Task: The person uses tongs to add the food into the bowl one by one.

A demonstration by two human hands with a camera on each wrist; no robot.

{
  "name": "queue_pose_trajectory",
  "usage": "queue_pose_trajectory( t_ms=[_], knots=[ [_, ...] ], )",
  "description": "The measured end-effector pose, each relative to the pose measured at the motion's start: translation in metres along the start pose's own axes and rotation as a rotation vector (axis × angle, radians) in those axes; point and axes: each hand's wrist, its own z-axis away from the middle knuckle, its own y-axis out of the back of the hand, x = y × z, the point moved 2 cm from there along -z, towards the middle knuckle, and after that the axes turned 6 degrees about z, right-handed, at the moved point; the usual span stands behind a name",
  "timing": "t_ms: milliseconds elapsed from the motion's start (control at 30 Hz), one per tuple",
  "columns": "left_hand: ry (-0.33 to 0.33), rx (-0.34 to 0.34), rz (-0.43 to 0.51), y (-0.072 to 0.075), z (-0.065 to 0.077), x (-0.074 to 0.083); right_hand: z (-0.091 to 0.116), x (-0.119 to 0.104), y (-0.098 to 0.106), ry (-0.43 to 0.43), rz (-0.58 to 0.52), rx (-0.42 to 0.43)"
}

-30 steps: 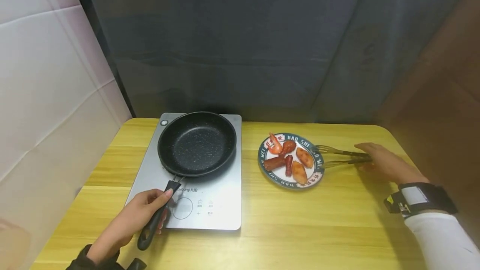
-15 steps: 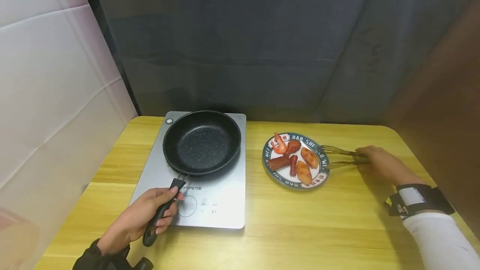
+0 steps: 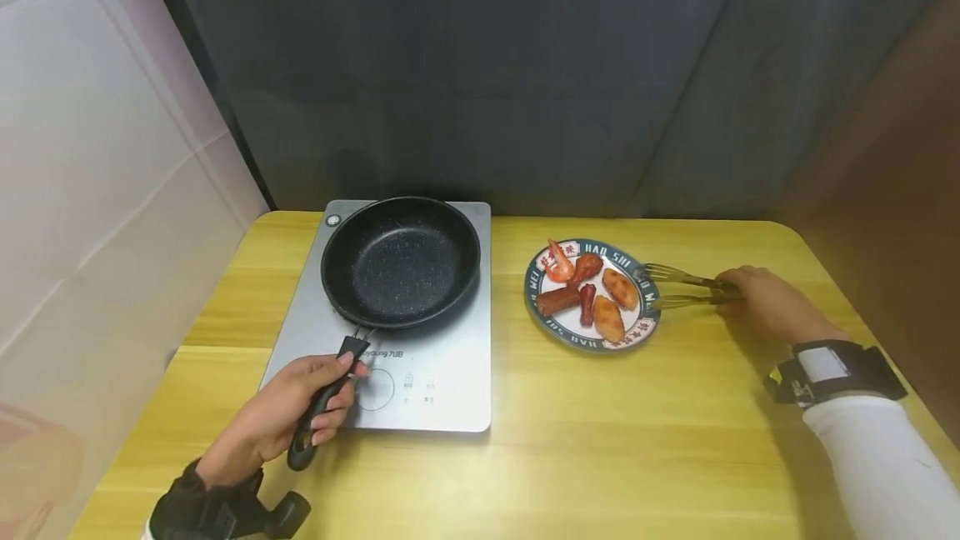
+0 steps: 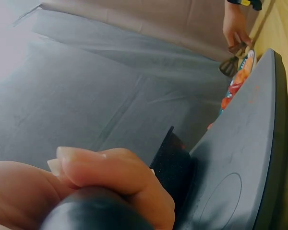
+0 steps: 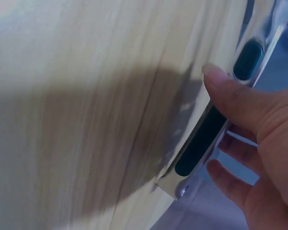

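Observation:
A black frying pan (image 3: pixel 401 265), bare inside, sits on the silver induction cooktop (image 3: pixel 465 390). My left hand (image 3: pixel 296 398) grips its black handle (image 3: pixel 322 411), thumb along the top and fingers curled round from the far side. To the right, my right hand (image 3: pixel 776 307) holds metal tongs (image 3: pixel 686 277) between thumb and fingers. In the right wrist view the tongs show dark green grips (image 5: pixel 201 143). Their slotted ends lie at the right rim of a patterned plate (image 3: pixel 577 338), which bears a shrimp (image 3: pixel 558 267), a sausage piece (image 3: pixel 558 301), chicken wings (image 3: pixel 609 319) and other browned meat pieces.
The wooden table (image 3: pixel 600 432) carries everything. A dark cloth (image 3: pixel 480 82) hangs along its back edge, a pale panel (image 3: pixel 112 190) rises on the left, and a brown one (image 3: pixel 892 215) on the right.
The left fingers have wrapped further round the pan handle. The head view has shifted, so the table sits higher in it. Right hand and tongs stay nearly in place beside the plate.

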Motion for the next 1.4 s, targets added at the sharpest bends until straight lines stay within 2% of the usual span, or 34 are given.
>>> queue_pose_trajectory(
  t_ms=[167,333,600,700,833,933,1100,1233,1400],
  knots=[
    [0.001,0.005,-0.015,0.001,-0.002,0.004,-0.001,-0.005,0.012,-0.032,-0.029,-0.044],
    [0.017,0.014,-0.018,0.002,-0.001,0.004,0.005,-0.02,0.025,-0.05,-0.001,-0.068],
    [0.014,0.01,-0.014,0.001,0.0,0.004,0.012,-0.07,0.051,-0.124,0.08,-0.156],
    [0.013,0.011,-0.011,0.001,0.0,0.004,0.016,-0.088,0.056,-0.134,0.119,-0.148],
    [0.013,0.007,-0.005,0.001,0.0,0.004,0.02,-0.108,0.056,-0.112,0.154,-0.102],
    [0.014,0.004,0.0,0.001,0.0,0.003,0.021,-0.119,0.051,-0.111,0.139,-0.114],
    [0.021,0.009,0.016,0.003,0.0,0.0,0.017,-0.133,0.042,-0.163,0.071,-0.161],
    [0.019,0.015,0.009,0.004,-0.001,0.0,0.014,-0.137,0.04,-0.186,0.055,-0.15],
    [0.009,0.014,0.006,0.003,0.0,0.002,0.015,-0.135,0.041,-0.153,0.076,-0.111]
  ],
)
